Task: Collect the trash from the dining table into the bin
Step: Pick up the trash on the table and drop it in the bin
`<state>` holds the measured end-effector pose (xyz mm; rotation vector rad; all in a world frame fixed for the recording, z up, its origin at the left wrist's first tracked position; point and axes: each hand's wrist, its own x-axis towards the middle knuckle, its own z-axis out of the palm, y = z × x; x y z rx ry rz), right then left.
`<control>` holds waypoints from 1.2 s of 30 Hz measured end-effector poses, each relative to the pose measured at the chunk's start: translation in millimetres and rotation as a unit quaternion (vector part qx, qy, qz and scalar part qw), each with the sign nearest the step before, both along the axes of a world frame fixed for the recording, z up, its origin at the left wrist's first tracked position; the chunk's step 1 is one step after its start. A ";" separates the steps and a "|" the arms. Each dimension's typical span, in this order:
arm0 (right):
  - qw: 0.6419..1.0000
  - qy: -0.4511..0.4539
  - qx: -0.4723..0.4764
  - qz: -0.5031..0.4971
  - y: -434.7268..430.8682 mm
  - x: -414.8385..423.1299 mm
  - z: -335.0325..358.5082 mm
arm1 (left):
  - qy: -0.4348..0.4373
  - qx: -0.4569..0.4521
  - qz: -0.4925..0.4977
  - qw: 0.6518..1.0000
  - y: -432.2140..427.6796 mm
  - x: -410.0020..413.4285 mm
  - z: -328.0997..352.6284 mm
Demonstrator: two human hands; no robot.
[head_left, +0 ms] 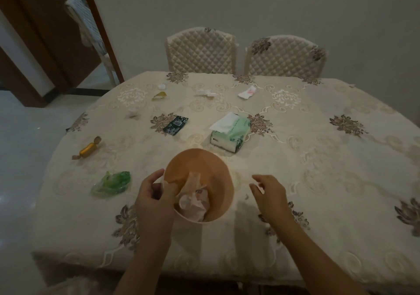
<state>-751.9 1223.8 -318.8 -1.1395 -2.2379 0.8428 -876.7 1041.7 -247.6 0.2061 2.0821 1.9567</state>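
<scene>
A small round orange bin (218,174) stands on the table near its front edge, with crumpled tissue (193,201) inside. My left hand (154,201) grips the bin's left rim, thumb inside. My right hand (268,194) hovers to the right of the bin, fingers apart and holding nothing. Trash lies scattered on the cloth: a green plastic wrapper (112,183), a gold candy wrapper (87,150), a dark green sachet (175,125), a yellow scrap (159,96), a white cap (161,86), and crumpled tissues (205,93) (247,92) farther back.
A green tissue pack (230,133) sits behind the bin. The oval table (318,181) has a cream embroidered cloth. Two quilted chairs (201,51) (285,57) stand at the far side. A doorway (56,44) opens at the left.
</scene>
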 end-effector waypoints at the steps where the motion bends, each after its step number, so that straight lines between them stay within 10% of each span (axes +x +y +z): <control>1: 0.999 -0.046 -0.019 0.004 3.2 3.9 -13.6 | 0.000 -0.001 0.002 1.000 -0.5 -0.4 0.4; 36: 0.999 -0.025 0.027 0.010 -5.3 -22.5 -44.9 | 0.001 -0.019 0.022 1.000 -5.4 -3.2 6.4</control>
